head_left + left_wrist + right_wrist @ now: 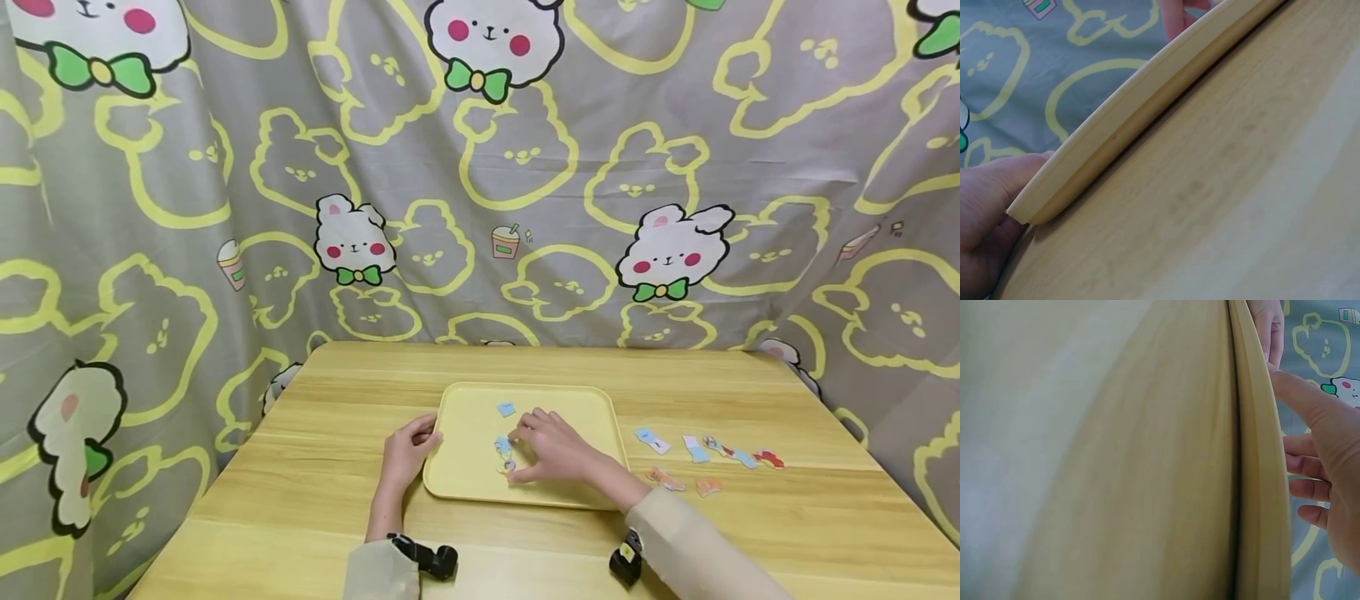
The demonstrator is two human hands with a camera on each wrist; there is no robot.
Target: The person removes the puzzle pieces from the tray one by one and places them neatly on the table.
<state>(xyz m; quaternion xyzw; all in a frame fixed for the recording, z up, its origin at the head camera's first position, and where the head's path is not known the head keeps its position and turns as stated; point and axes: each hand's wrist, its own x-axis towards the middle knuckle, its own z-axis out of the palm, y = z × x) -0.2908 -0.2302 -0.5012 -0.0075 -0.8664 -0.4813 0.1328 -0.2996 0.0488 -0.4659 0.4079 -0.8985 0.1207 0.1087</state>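
Note:
A pale yellow tray lies on the wooden table. At its left edge, my left hand grips the rim, thumb over the top and other fingers outside; the left wrist view also has this hand at the tray's corner. Over the tray's middle, my right hand spreads its thumb and fingers beside small printed pieces, which look like puzzle pieces: a blue one and a yellow-and-purple one, seemingly joined. Fingertips touch or nearly touch them. Farther back in the tray lies another blue piece. In the right wrist view, the rim hides the pieces.
Right of the tray, several more printed pieces lie on the table: blue-and-white ones, a red one and orange ones. A grey patterned curtain hangs behind the table. Black wrist cameras sit on both sleeves.

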